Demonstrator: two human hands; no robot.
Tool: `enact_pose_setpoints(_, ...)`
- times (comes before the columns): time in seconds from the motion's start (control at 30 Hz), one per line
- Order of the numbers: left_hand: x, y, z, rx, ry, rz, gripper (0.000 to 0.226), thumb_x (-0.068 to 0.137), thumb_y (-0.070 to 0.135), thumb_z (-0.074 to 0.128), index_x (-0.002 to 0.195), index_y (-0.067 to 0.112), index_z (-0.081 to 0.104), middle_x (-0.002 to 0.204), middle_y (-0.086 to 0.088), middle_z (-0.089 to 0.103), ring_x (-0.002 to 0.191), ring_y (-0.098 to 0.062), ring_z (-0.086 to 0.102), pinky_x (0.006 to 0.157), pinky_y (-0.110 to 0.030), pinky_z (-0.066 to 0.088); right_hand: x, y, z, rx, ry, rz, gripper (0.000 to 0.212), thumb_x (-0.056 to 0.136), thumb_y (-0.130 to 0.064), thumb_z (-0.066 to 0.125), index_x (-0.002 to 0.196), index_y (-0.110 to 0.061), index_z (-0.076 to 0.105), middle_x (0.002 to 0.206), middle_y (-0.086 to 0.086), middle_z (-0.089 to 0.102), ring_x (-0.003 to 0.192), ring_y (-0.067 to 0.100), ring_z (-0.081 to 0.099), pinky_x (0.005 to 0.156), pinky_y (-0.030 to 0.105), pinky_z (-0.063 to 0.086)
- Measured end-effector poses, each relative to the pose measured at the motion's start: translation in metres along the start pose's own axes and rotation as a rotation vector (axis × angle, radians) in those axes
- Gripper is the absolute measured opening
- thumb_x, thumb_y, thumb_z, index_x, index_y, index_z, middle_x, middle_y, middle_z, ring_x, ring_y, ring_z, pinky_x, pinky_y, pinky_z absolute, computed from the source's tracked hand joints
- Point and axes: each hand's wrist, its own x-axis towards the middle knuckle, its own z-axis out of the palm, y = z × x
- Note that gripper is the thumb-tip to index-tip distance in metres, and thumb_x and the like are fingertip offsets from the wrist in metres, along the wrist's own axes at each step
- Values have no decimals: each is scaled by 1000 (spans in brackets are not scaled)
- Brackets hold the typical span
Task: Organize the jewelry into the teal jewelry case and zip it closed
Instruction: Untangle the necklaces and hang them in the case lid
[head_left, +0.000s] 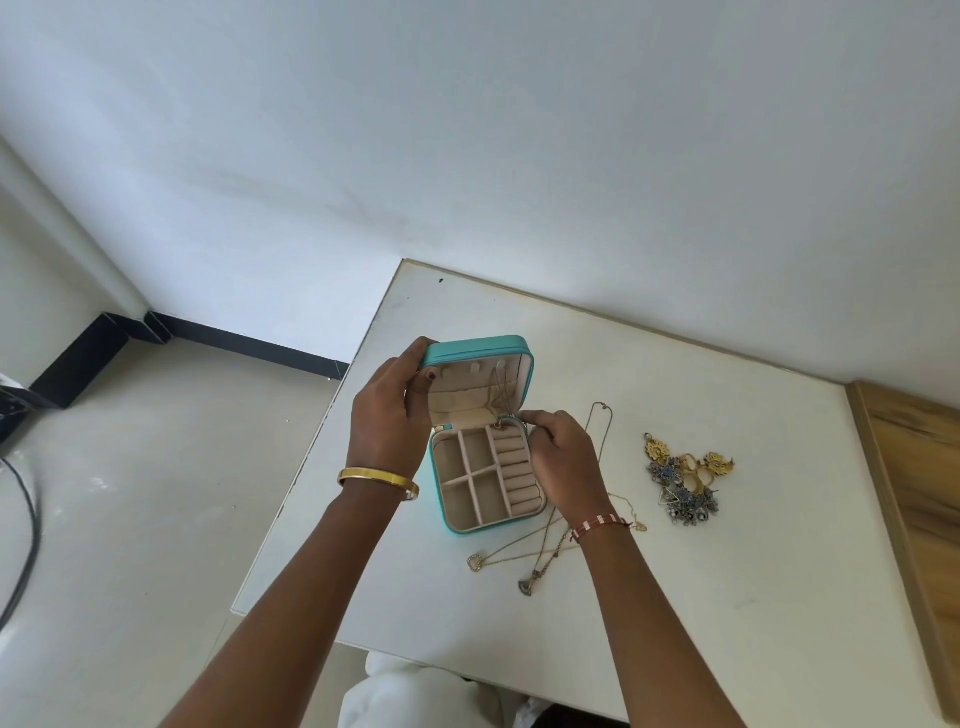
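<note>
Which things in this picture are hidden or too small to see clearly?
- Head view: the right hand covers the case's right rear corner, so its grip there cannot be told.
- The earring pile is too tangled and small to count.
- The right wrist hides part of the loose necklaces.
- The lid's thin hanging chain is too fine to trace.
</note>
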Motion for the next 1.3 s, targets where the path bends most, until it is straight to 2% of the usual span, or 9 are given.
enact_pose_setpoints(0.07,0,0,-1,-5,4,-6,34,93,11,44,127,12,51,113,-14,63,90,-13,47,80,-22,41,2,4,-2,-58,-18,-33,39,90,1,37,120,-10,60,102,15,56,95,23,52,77,21,38)
enact_pose_setpoints(0.17,-1,-1,0,0,-3,5,34,93,11,44,127,13,52,112,-14,63,89,-14,48,80,-23,42,6,7,-2,-195,-22,-98,36,89,0,47,120,-13,60,98,15,57,94,26,54,76,23,40)
enact_pose_setpoints(0.4,-1,1,0,0,-2,-5,34,93,11,44,127,12,51,113,-14,63,91,-14,47,80,-23,41,16,12,-2,-315,67,-235,19,88,-4,53,100,-3,68,89,16,61,87,28,57,66,25,38)
enact_pose_setpoints(0.57,-2,2,0,-5,0,-16,35,94,11,44,128,12,51,115,-14,62,92,-14,47,82,-23,42,10,12,-6,-125,207,-186,14,87,-4,56,94,-1,68,92,14,68,85,24,61,72,20,41)
enact_pose_setpoints(0.67,-2,2,1,-6,3,-17,34,94,11,44,127,12,51,114,-14,63,92,-13,47,82,-23,43,1,5,-8,-36,285,-210,12,84,-2,59,92,-2,69,87,13,69,80,22,62,69,15,43)
enact_pose_setpoints(0.8,-2,3,0,-15,4,-21,34,94,11,44,127,11,51,114,-14,62,92,-13,48,83,-23,42,-6,-12,-8,42,298,-269,14,83,0,60,93,-3,69,87,12,70,79,22,64,73,29,54)
enact_pose_setpoints(1.0,-3,2,0,-13,-2,-26,35,93,11,44,128,12,51,116,-13,62,93,-13,48,83,-21,41,-3,-31,-7,193,236,-197,17,83,-2,62,98,-3,70,96,10,71,84,14,64,75,15,50)
enact_pose_setpoints(1.13,-2,2,1,-18,3,-22,34,93,10,45,127,11,52,114,-15,63,92,-14,48,82,-22,41,3,-22,3,5,249,-213,19,83,-1,61,99,-7,71,92,11,71,86,24,61,75,28,51)
enact_pose_setpoints(1.3,-1,0,0,-16,-1,-6,33,93,11,45,126,11,53,110,-15,64,89,-15,49,80,-24,43,3,-13,11,-205,317,-257,25,77,2,66,99,-8,70,81,12,63,82,28,55,68,28,46)
